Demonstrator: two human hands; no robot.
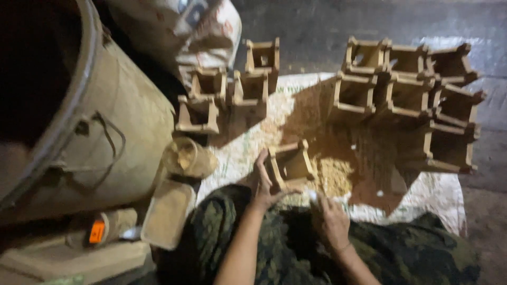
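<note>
- Low in the middle of the frame, the person's left hand (262, 184) rests against the near left side of a small open wooden box frame (289, 164); the fingers are spread along its edge rather than wrapped round it, so the grip is loose and open.
- The right hand (330, 219) sits just below and to the right of that frame, fingers curled in with something pale at the fingertips; the picture is too blurred to tell what it is or how tightly the grip closes.
- The frame stands tilted on a white woven sack sheet (438, 195) spread on the floor, right beside a heap of yellowish-brown grainy powder (335, 177).
- At upper right, a cluster of similar wooden frames (406, 100) stands packed together, touching one another.
- At upper centre, a smaller group of four wooden frames (227, 92) sits by a filled pale sack (200, 31).
- A large dusty tan metal drum (105, 126) fills the left side of the frame, with a small round tan container (187, 157) just beside its base.
- The person's lap is covered in dark green patterned cloth (412, 253) along the bottom edge.
</note>
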